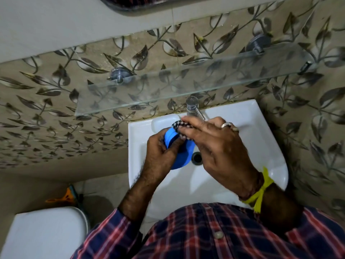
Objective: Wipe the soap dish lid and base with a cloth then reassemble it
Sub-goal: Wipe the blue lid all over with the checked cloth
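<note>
A blue plastic soap dish (183,156) is held over the white basin. My left hand (160,148) grips its left side, fingers curled around the edge. My right hand (211,144) holds a black-and-white checked cloth (180,128) bunched in its fingertips and presses it on the top of the blue piece. Both hands cover much of the dish, so I cannot tell whether I hold the lid, the base, or both together.
The white sink (261,139) has a chrome tap (193,107) at the back and a drain (197,157) beside the dish. A glass shelf (186,85) juts out above the tap. A white toilet lid (44,234) and an orange item (65,198) are at lower left.
</note>
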The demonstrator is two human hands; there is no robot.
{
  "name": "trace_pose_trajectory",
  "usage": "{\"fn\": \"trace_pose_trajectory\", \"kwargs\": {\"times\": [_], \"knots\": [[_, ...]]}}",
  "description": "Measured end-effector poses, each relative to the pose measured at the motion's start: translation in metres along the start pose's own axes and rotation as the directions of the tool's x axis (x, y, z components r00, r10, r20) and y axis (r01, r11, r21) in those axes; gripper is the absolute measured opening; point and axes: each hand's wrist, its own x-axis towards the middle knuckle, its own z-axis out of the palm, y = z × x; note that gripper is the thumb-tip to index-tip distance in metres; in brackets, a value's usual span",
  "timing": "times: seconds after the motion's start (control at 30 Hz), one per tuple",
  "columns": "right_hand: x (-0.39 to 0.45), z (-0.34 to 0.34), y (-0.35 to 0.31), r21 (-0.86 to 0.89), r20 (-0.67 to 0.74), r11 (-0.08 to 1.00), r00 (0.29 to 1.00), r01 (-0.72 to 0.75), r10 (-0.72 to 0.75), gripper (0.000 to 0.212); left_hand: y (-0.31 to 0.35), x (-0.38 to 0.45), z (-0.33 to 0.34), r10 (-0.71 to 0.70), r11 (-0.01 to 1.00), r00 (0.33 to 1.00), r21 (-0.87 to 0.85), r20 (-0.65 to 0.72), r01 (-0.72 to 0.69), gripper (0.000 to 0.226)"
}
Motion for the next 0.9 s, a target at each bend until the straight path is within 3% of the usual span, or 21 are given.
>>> {"fn": "trace_pose_trajectory", "kwargs": {"times": [0.17, 0.3, 0.43, 0.57, 0.73, 0.83, 0.9], "knots": [[0.006, 0.000, 0.004, 0.088, -0.021, 0.994, 0.997, -0.069, 0.071, 0.047, 0.004, -0.009, 0.003, -0.012, 1.000, 1.000, 0.000, 0.022, 0.012, 0.018], [-0.003, 0.003, 0.000, 0.087, -0.069, 0.996, 0.997, 0.035, -0.029, 0.045, 0.000, -0.005, -0.008, -0.016, 0.996, 0.999, -0.092, -0.052, 0.011, 0.012], [0.010, 0.003, 0.005, 0.229, -0.056, 0.972, 0.996, -0.055, 0.070, 0.045, 0.004, -0.009, -0.003, -0.043, 0.992, 0.998, -0.121, -0.051, 0.036, 0.012], [0.006, 0.007, 0.005, 0.240, -0.100, 0.971, 0.995, 0.014, 0.010, 0.045, 0.003, -0.001, -0.011, -0.047, 0.973, 0.989, -0.232, -0.139, 0.014, 0.016], [0.014, 0.012, 0.010, 0.439, -0.162, 0.895, 0.972, -0.085, 0.171, 0.040, 0.002, -0.005, 0.000, -0.019, 0.952, 0.996, -0.307, -0.091, -0.010, 0.013], [0.010, 0.013, 0.008, 0.443, -0.194, 0.896, 0.972, -0.034, 0.132, 0.037, 0.004, -0.002, -0.001, -0.009, 0.928, 0.993, -0.371, -0.115, -0.034, 0.016], [0.007, 0.015, 0.009, 0.444, -0.209, 0.893, 0.961, -0.074, 0.183, 0.036, 0.007, -0.001, 0.000, -0.008, 0.897, 0.992, -0.440, -0.129, -0.050, 0.022]]}}
